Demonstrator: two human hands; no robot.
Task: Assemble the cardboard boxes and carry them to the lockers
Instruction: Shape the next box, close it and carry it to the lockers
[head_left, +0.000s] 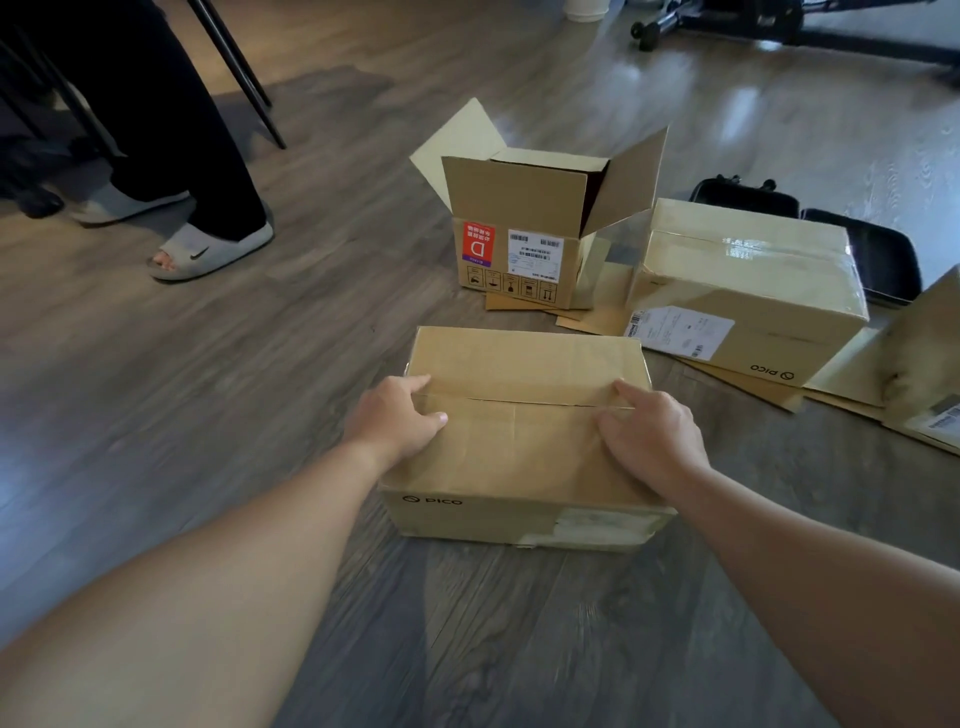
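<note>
A brown cardboard box (524, 441) marked PICO sits on the wooden floor in front of me, its top flaps folded down and meeting along a seam. My left hand (397, 415) rests flat on the left end of that seam, fingers pressing the flaps. At the right end of the seam, my right hand (649, 431) presses down too. Behind it stands a smaller box (519, 228) with its top flaps open and a red label on its side. To the right lies a taped PICO box (748, 291).
Flattened cardboard sheets (852, 389) lie under and beside the taped box. Two black cases (878, 254) sit behind it. A person's legs in grey slides (208, 249) stand at the left by chair legs. A wheeled stand base (727, 26) is at the far back.
</note>
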